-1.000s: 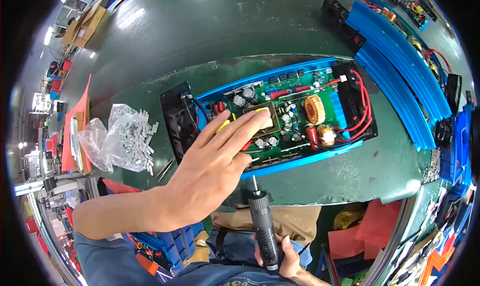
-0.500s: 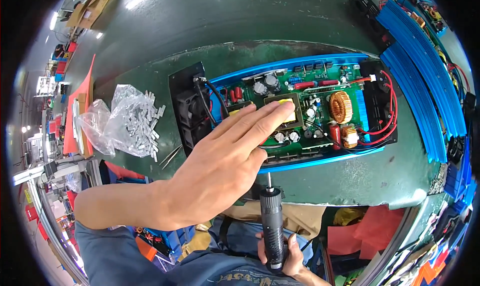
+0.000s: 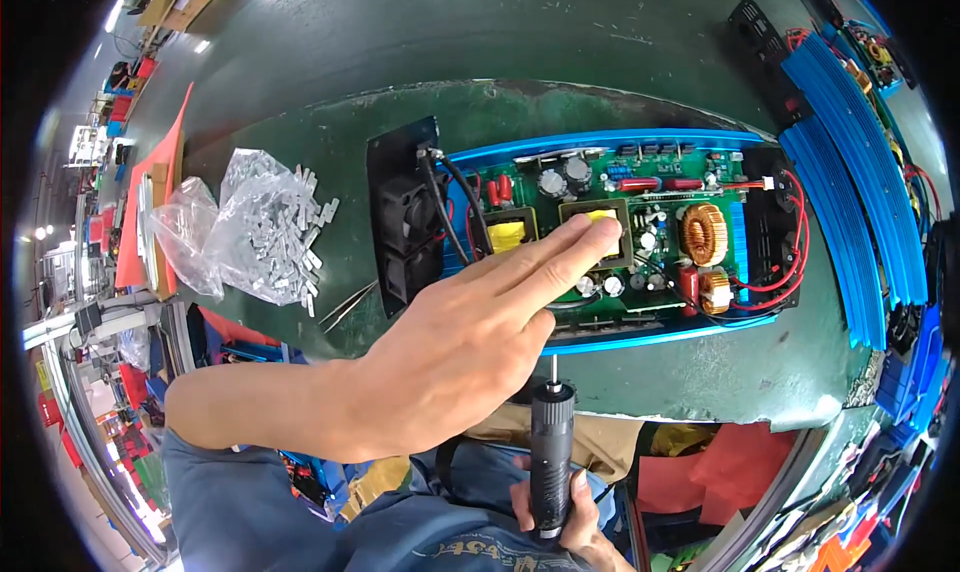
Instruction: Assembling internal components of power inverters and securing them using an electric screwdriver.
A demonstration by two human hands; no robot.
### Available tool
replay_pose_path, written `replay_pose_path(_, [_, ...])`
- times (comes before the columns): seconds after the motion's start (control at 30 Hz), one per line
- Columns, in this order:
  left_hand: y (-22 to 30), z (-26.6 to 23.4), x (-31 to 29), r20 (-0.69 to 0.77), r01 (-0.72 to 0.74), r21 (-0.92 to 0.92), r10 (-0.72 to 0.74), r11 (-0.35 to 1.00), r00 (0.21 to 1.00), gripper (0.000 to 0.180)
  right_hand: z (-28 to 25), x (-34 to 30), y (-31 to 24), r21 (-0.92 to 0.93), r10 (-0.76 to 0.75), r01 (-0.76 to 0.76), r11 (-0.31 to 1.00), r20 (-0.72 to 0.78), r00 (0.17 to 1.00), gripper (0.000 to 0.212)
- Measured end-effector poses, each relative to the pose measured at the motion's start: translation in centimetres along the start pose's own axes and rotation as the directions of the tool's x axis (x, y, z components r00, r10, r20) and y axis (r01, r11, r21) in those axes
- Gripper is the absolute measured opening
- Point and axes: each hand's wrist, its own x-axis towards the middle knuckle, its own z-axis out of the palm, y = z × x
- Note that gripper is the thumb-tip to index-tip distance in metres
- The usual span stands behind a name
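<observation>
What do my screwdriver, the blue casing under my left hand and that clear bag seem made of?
Screwdriver: dull black body, probably plastic; shiny, silvery shaft, likely steel. Blue casing: satiny metallic sheen suggests anodised aluminium, though paint is possible. Bag: thin, glossy plastic film, judging by its transparent crinkles.

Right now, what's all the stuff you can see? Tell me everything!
open electronics unit: one, blue, black and green, middle
table: one, green, under the unit
coils: two, copper, unit's right part
plastic bag: one, clear, left side
small strips: many, silvery, at the bag
tweezers: one, silvery, left of unit
ridged panels: at least two, blue, far right
red sheets: at least two, red, lower right
cardboard: some, brown, top left
screwdriver: one, black, lower middle
left hand: one, bare, over the unit
right hand: one, bare, gripping the screwdriver
</observation>
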Motion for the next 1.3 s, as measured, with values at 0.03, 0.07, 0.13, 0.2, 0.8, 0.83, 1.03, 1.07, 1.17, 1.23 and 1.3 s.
replay_pose_path(0.03, [0.0, -0.2, -0.1, 0.017, -0.003, -0.003, 0.003, 1.000, 1.000, 0.035, -0.2, 0.0, 0.1, -0.006, 0.005, -0.005, 1.000, 0.001, 1.000, 0.096])
replay_pose_path(0.07, [-0.1, -0.1, -0.2, 0.009, 0.003, -0.005, -0.003, 1.000, 1.000, 0.035, -0.5, 0.0, 0.1, 0.156, 0.069, -0.084, 0.984, 0.096, 0.993, 0.094])
replay_pose_path(0.13, [-0.3, 0.2, -0.4, -0.019, -0.019, 0.046, 0.020, 0.999, 1.000, 0.034, -0.6, 0.0, 0.1, 0.292, 0.122, -0.178, 0.940, 0.198, 0.972, 0.091])
replay_pose_path(0.2, [-0.6, 0.3, -0.6, -0.032, -0.028, 0.078, 0.031, 0.997, 0.999, 0.031, -0.6, 0.0, 0.0, 0.283, 0.096, -0.136, 0.950, 0.149, 0.984, 0.092])
replay_pose_path(0.8, [-5.4, 2.7, -3.8, -0.666, -0.087, 0.533, 0.481, 0.841, 0.570, 0.034, -3.8, -1.4, -0.1, -0.663, -0.405, 0.177, 0.727, -0.206, 0.891, 0.090])
replay_pose_path(0.83, [-5.3, 2.1, -2.9, -0.658, -0.096, 0.534, 0.484, 0.840, 0.577, 0.034, -4.2, -1.2, 0.5, -0.631, -0.419, 0.198, 0.750, -0.221, 0.881, 0.090])
replay_pose_path(1.03, [-6.4, 2.3, -1.3, -0.645, 0.069, 0.128, 0.030, 0.989, 0.764, 0.066, -3.5, -1.0, 0.9, -0.602, -0.445, 0.199, 0.773, -0.290, 0.847, 0.088])
replay_pose_path(1.07, [-6.1, 2.1, -1.4, -0.655, 0.048, 0.091, 0.024, 0.995, 0.756, 0.066, -3.0, -0.8, 1.1, -0.562, -0.466, 0.226, 0.796, -0.329, 0.821, 0.088])
replay_pose_path(1.17, [-6.4, 2.3, -2.2, -0.663, 0.032, -0.010, -0.031, 0.999, 0.748, 0.068, -4.3, -0.8, 2.2, -0.531, -0.507, 0.292, 0.796, -0.321, 0.800, 0.087])
replay_pose_path(1.23, [-6.6, 1.9, -3.5, -0.658, 0.029, 0.009, -0.015, 1.000, 0.752, 0.060, -5.0, -0.7, 2.5, -0.538, -0.516, 0.301, 0.787, -0.307, 0.800, 0.086])
replay_pose_path(1.3, [-6.6, 1.7, -5.0, -0.637, -0.017, -0.065, -0.028, 0.998, 0.770, 0.071, -5.0, -0.5, 2.5, -0.528, -0.515, 0.309, 0.791, -0.302, 0.803, 0.086])
